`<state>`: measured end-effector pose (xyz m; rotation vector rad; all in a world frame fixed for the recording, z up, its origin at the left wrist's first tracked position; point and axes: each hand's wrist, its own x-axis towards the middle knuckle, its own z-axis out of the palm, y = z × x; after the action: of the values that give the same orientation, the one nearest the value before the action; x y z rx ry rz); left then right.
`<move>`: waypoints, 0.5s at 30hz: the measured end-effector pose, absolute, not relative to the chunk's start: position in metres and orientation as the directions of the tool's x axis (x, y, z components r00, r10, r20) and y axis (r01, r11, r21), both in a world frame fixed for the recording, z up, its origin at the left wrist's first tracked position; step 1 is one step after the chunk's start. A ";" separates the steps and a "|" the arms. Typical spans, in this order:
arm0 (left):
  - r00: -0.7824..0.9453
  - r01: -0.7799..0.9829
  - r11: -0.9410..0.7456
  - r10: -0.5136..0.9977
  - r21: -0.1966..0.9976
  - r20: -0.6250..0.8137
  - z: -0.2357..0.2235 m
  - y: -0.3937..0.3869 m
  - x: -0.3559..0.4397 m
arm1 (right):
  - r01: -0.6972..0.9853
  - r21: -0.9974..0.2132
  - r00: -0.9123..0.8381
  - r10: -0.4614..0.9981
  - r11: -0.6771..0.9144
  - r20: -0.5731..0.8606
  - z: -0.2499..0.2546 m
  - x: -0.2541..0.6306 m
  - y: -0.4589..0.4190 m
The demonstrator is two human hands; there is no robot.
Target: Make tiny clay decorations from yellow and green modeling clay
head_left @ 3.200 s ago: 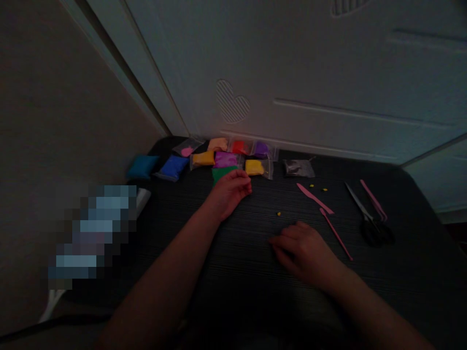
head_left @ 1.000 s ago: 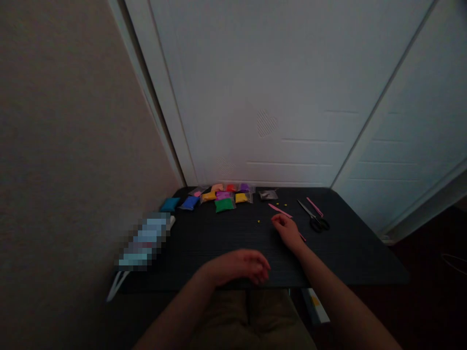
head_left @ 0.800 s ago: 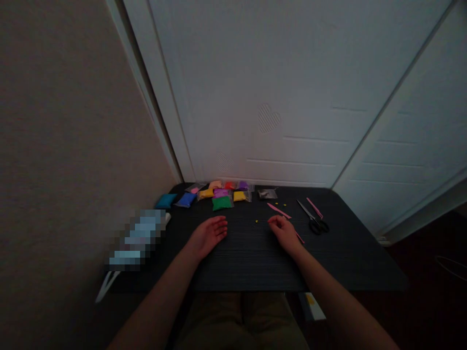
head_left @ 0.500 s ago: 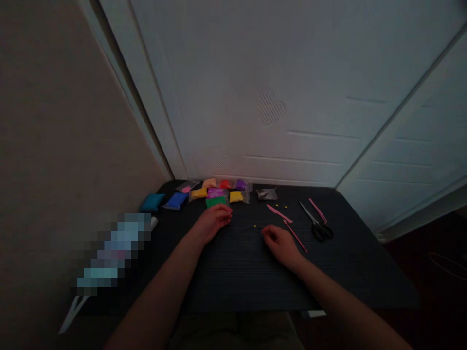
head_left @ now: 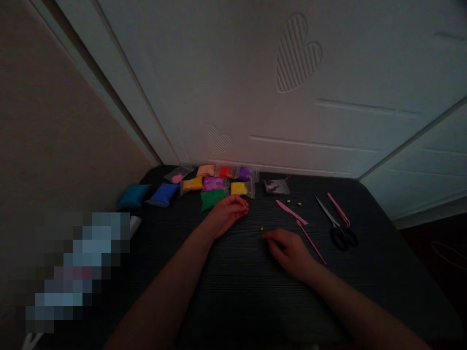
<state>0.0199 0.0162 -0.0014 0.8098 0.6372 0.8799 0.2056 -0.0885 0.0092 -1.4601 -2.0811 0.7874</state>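
My left hand [head_left: 229,214] hovers at the middle of the dark table, its fingers curled together beside the green clay packet [head_left: 212,199]. Whatever lies between those fingers is hidden. Resting low over the tabletop, my right hand [head_left: 288,248] holds nothing I can see, its index finger stretched out and the thumb apart below. Just beyond that fingertip lies a tiny yellow clay bit [head_left: 261,229]. Two more small bits, one a yellow crumb [head_left: 299,204], sit farther back. Right of my right hand lie a pink plastic knife [head_left: 292,212] and a thin pink stick tool [head_left: 312,243].
Black-handled scissors [head_left: 335,226] and another pink tool [head_left: 338,209] lie at right. Clay packets, including yellow [head_left: 239,188], blue [head_left: 164,194] and teal [head_left: 134,195], line the back left. A grey packet [head_left: 276,186] lies near the white panel [head_left: 233,97] behind the table.
The view has tilted down and come closer. My right index finger has straightened toward the yellow bit. My left hand has shifted slightly right, uncovering more of the green packet.
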 end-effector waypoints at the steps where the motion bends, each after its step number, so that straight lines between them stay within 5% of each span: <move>1: 0.500 -0.413 0.394 0.852 0.821 -0.158 -0.001 0.017 0.020 | 0.690 -0.663 -0.340 0.939 0.290 0.057 0.009 0.205 -0.089; 6: 0.510 -0.425 0.416 0.844 0.804 -0.167 -0.003 0.020 0.020 | 0.808 -0.422 -0.421 0.904 0.411 0.075 0.005 0.206 -0.094; 15: 0.521 -0.432 0.428 0.837 0.794 -0.168 -0.002 0.020 0.020 | 0.844 -0.329 -0.433 0.900 0.423 0.048 0.005 0.205 -0.092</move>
<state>0.0201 0.0201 -0.0020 0.7659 0.6104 0.8563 0.2048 -0.0918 0.0048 -1.5328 -2.4600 0.3794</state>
